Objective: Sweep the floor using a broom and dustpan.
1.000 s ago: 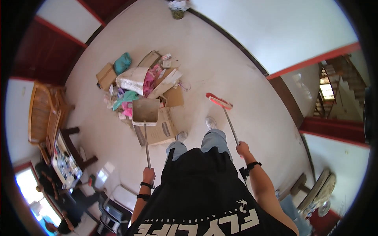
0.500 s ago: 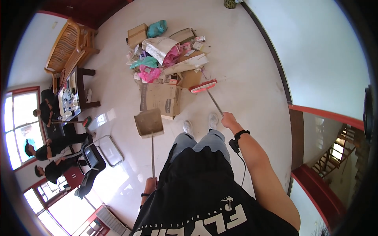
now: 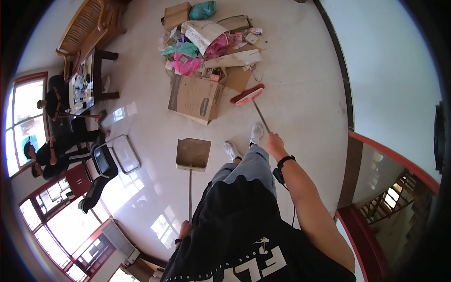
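Just beside the black shirt (image 3: pixel 230 221), the left hand (image 3: pixel 185 229) is grasping the handle (image 3: pixel 190 192) of a dustpan (image 3: pixel 193 152), its fingers partly hidden. Farther forward, the right hand (image 3: pixel 275 144) is clenching its fingers around the pole (image 3: pixel 261 116) of a red-and-white broom (image 3: pixel 247 95). The dustpan is facing up left of the white shoes (image 3: pixel 256 134); whether it is touching the floor, I cannot tell. The broom's head is sitting beyond the shoes, near a flat piece of cardboard (image 3: pixel 237 78). A cardboard box (image 3: pixel 195 98) is lying at the near edge of a heap (image 3: pixel 233 60), where a pink bag (image 3: pixel 184 64), a pale sack (image 3: pixel 204 35) and, farthest, a teal bag (image 3: pixel 203 10) are resting. Off to the left, a black chair (image 3: pixel 104 160) is standing near people (image 3: pixel 56 152) who are wearing dark clothes, and a wooden bench (image 3: pixel 84 30) is showing beyond a table (image 3: pixel 97 70).
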Tool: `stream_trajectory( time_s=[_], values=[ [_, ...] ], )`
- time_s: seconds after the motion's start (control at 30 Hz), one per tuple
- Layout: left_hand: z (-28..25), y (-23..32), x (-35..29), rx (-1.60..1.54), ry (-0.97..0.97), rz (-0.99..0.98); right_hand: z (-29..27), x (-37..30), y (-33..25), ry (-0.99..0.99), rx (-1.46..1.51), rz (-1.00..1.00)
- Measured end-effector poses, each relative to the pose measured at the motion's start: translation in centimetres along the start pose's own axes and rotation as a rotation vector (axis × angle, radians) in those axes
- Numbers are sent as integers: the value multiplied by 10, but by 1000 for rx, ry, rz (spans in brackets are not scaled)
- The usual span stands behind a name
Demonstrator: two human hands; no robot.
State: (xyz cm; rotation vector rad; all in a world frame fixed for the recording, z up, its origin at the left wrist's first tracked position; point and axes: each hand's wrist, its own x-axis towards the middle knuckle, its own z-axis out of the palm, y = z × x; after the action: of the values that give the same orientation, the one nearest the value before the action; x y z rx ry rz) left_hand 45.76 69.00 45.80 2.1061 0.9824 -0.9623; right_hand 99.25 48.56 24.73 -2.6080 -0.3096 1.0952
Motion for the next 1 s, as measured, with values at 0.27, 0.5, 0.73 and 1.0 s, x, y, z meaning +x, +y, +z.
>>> stream_trajectory(
  time_s=[0.27, 0.5, 0.73, 1.0],
  values=[
    [9, -10, 15, -178, -18, -315, -13, -15, 45, -58, -19, 21],
    [-3, 7, 35, -313, 43, -413, -29, -46, 60, 53, 178, 45],
    [7, -2, 28, -385, 72, -479, -19, -9, 63, 183, 135, 58],
    [27, -32, 24, -360, 98, -462, 9, 23, 0, -75, 199, 139]
  ],
)
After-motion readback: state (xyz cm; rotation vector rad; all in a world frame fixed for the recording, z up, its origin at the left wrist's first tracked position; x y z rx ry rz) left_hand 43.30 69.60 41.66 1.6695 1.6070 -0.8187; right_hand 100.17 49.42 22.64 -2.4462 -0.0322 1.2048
